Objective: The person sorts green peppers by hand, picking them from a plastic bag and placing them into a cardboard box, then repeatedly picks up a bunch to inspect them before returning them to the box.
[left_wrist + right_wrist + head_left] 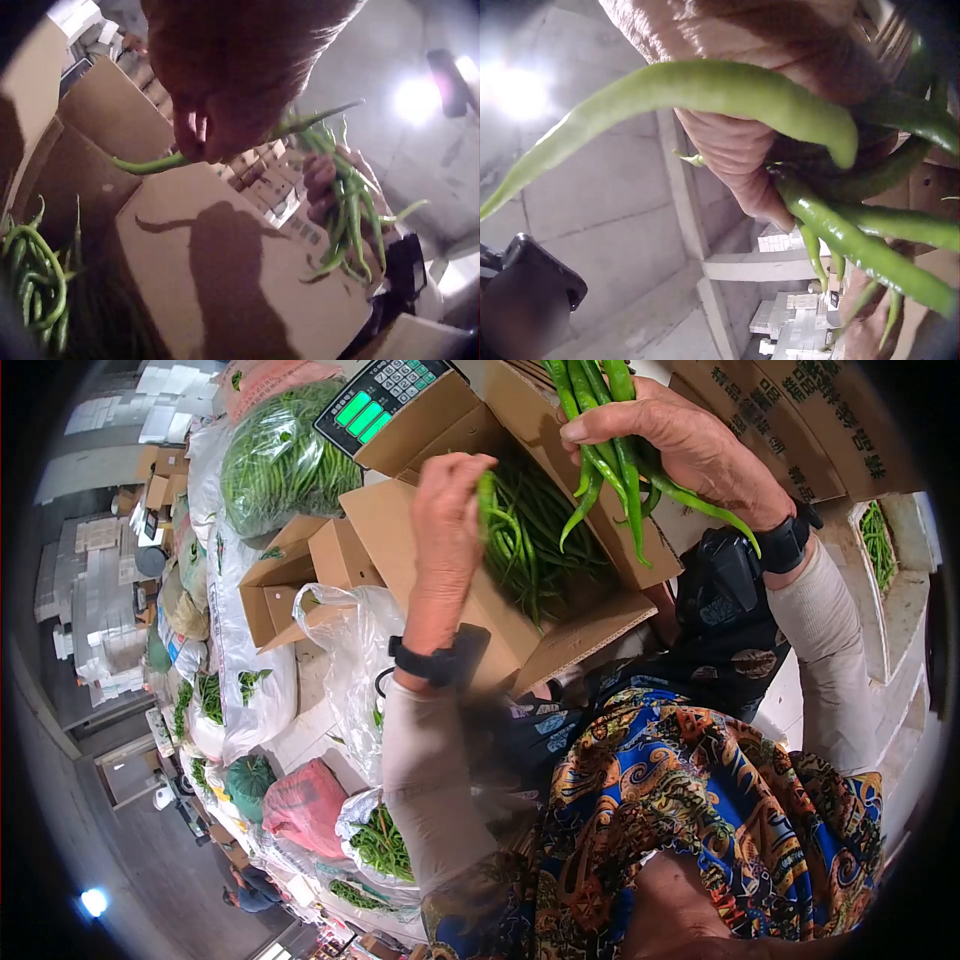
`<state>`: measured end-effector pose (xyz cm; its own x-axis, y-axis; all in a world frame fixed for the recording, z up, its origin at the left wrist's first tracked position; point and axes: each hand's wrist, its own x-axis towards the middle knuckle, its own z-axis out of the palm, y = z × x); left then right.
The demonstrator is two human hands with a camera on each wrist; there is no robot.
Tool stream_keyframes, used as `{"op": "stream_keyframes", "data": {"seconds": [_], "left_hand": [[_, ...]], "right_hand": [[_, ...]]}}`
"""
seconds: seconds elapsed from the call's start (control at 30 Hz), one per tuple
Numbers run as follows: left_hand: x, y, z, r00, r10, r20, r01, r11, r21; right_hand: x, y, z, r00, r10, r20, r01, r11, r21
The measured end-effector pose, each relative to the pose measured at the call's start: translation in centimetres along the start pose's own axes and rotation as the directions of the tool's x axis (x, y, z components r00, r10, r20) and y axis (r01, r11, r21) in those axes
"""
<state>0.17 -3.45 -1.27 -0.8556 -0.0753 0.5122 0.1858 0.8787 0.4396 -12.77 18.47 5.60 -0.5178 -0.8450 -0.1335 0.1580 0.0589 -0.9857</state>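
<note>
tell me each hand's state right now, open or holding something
Left hand: closed, holding a pepper.
Right hand: closed, holding a bunch of peppers.

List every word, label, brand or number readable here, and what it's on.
"精品", seemingly, on the cardboard at the head view's upper right; its other characters are unclear.
Scale: display figures and key markings too small to read.
Dark print in the left wrist view: blurred.

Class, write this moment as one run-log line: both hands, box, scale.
left hand: grips pepper | right hand: holds pepper bunch | box: open, peppers inside | scale: display lit green
</note>
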Motion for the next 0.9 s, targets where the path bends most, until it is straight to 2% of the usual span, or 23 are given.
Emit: {"op": "stream_keyframes", "data": {"seconds": [0.03, 0.1, 0.13, 0.17, 0.2, 0.23, 0.27, 0.3, 0.37, 0.43, 0.5, 0.57, 0.63, 0.7, 0.73, 0.77, 0.8, 0.83, 0.87, 0.9], "left_hand": [[-0.4, 0.2, 0.8, 1.000, 0.000, 0.000, 0.000, 1.000, 0.000], [-1.0, 0.9, 2.3, 0.976, -0.016, 0.218, 0.032, 0.997, -0.072], [-1.3, 1.1, 2.3, 0.948, -0.066, 0.313, 0.066, 0.998, 0.009], [-1.1, 1.0, 2.3, 0.949, -0.061, 0.309, 0.061, 0.998, 0.010], [-0.6, 0.8, 1.9, 0.945, -0.235, 0.226, 0.268, 0.955, -0.128], [0.4, 1.1, 1.1, 0.897, -0.409, 0.169, 0.442, 0.853, -0.279], [1.2, 1.6, -0.1, 0.804, -0.553, 0.219, 0.580, 0.647, -0.495], [1.9, 2.5, -0.8, 0.809, -0.547, 0.213, 0.572, 0.652, -0.497], [2.6, 4.2, -1.6, 0.789, -0.557, 0.258, 0.483, 0.304, -0.821], [2.5, 5.6, -1.0, 0.796, -0.555, 0.240, 0.470, 0.319, -0.823], [2.3, 5.9, -0.7, 0.816, -0.502, 0.287, 0.501, 0.365, -0.785], [2.0, 5.5, -0.9, 0.814, -0.500, 0.297, 0.510, 0.368, -0.778], [1.8, 5.1, -1.0, 0.781, -0.536, 0.320, 0.520, 0.275, -0.808], [1.6, 4.5, -1.5, 0.778, -0.532, 0.334, 0.539, 0.291, -0.791], [1.4, 4.4, -1.7, 0.771, -0.531, 0.352, 0.561, 0.304, -0.770], [1.3, 4.4, -1.7, 0.771, -0.532, 0.349, 0.559, 0.305, -0.771], [1.4, 4.6, -1.9, 0.772, -0.556, 0.308, 0.527, 0.287, -0.800], [1.4, 4.7, -2.0, 0.768, -0.581, 0.269, 0.493, 0.268, -0.828], [1.3, 4.2, -2.1, 0.773, -0.585, 0.245, 0.508, 0.339, -0.792], [1.2, 3.6, -2.0, 0.771, -0.587, 0.249, 0.511, 0.336, -0.791]], "right_hand": [[0.1, 0.1, 0.0, 1.000, -0.002, -0.001, 0.002, 1.000, 0.010], [-0.1, 0.5, 0.1, 1.000, -0.004, -0.004, 0.004, 1.000, 0.019], [0.0, 0.6, 0.2, 1.000, 0.010, -0.004, -0.010, 1.000, 0.029], [0.0, 0.6, 0.3, 1.000, 0.022, -0.005, -0.022, 0.999, 0.037], [-0.3, 0.1, 0.8, 0.999, 0.032, 0.004, -0.032, 0.994, 0.100], [-0.1, 0.3, 0.8, 0.998, 0.064, -0.012, -0.063, 0.996, 0.060], [0.0, 0.6, 0.6, 0.996, 0.091, 0.023, -0.092, 0.994, 0.050], [-0.1, 0.6, 0.5, 0.991, 0.121, 0.061, -0.124, 0.992, 0.037], [-0.5, 0.3, 1.5, 0.992, 0.120, 0.039, -0.122, 0.991, 0.050], [-0.6, 0.6, 2.5, 0.991, 0.074, 0.114, -0.096, 0.976, 0.196], [-1.3, 0.3, 3.2, 0.982, 0.098, 0.162, -0.136, 0.961, 0.241], [-2.1, 0.1, 3.5, 0.993, -0.072, 0.091, 0.054, 0.981, 0.184], [-2.1, 0.5, 3.2, 0.992, -0.078, 0.096, 0.053, 0.969, 0.240], [-1.3, 2.0, 2.0, 0.979, -0.139, 0.147, 0.145, 0.989, -0.033], [-0.5, 2.1, 1.9, 0.979, -0.138, 0.152, 0.145, 0.989, -0.033], [0.4, 2.2, 1.9, 0.989, 0.037, 0.140, -0.052, 0.993, 0.104], [1.0, 2.1, 2.0, 0.965, 0.214, 0.152, -0.246, 0.939, 0.240], [0.9, 2.0, 1.9, 0.964, 0.216, 0.153, -0.248, 0.938, 0.241], [0.8, 1.5, 1.7, 0.984, 0.124, 0.128, -0.151, 0.961, 0.230], [0.6, 1.1, 1.5, 0.994, 0.031, 0.104, -0.053, 0.975, 0.216]]}}
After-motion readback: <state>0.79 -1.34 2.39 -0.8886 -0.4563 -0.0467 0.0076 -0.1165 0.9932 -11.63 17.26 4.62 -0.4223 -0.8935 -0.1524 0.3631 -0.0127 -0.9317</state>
